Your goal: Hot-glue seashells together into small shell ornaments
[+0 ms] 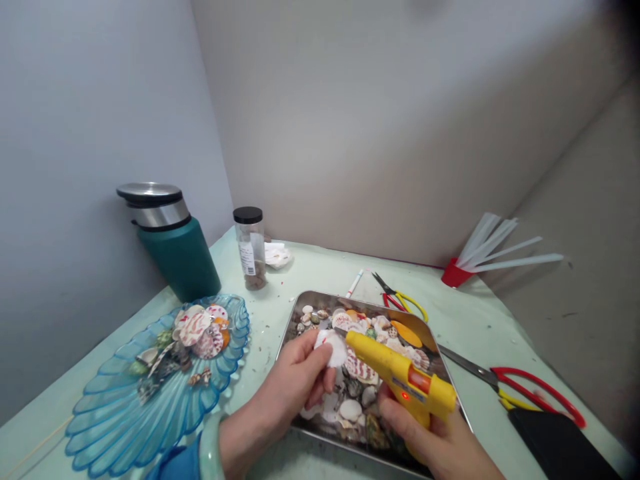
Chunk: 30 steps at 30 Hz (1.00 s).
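My left hand [299,369] pinches a white seashell [331,348] with a small red mark, held above the metal tray [313,297]. In my right hand [425,433] is a yellow glue gun [395,365] with a lit red light on its side. The gun's nozzle points left and comes close to the shell; I cannot tell whether it touches. Beneath both hands, the tray holds several seashells [363,367], striped, white and orange ones among them. Part of its contents is hidden by my hands and the gun.
On the left, a blue shell-shaped dish [115,407] carries a pile of shells. Behind it stand a teal bottle [177,260] and a black-lidded jar [250,250]. Small scissors [400,299], large scissors [500,379] and a red cup [455,273] of glue sticks are at right.
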### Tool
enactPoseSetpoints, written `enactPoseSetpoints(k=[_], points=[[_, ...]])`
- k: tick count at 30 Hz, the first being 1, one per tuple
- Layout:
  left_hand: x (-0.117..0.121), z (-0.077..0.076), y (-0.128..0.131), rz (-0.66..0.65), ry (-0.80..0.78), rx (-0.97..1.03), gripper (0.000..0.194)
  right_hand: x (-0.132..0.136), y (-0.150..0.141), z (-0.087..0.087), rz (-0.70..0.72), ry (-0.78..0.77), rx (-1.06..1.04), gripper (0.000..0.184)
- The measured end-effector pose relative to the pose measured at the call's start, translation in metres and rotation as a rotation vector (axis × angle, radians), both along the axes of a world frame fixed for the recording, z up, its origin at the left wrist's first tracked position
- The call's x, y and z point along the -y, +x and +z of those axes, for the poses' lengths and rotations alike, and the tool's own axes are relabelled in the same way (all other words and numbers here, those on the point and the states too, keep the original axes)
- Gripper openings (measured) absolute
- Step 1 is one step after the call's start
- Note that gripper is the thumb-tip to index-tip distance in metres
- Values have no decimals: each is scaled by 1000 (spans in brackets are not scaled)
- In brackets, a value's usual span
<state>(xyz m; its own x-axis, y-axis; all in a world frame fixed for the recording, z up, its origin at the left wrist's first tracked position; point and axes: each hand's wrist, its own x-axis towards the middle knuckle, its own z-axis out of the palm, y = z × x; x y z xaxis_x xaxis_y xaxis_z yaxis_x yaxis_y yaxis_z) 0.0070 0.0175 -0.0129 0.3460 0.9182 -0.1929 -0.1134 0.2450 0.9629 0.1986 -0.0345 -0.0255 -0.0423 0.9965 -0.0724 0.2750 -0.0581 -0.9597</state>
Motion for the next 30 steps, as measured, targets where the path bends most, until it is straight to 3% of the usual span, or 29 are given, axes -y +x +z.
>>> enactPoseSetpoints(k=[12, 22, 27, 30], points=[[-1, 5, -1, 100, -89, 141, 24, -2, 7, -5, 87, -32, 17, 30], [1, 5, -3, -28, -95, 125, 23, 0, 2, -1, -29, -6, -38, 31], [-1, 4, -3, 53, -69, 169, 24, -1, 3, -1, 70, 11, 14, 30], [-4, 3, -4, 124, -53, 233, 23, -3, 2, 5, -10, 36, 0, 31]])
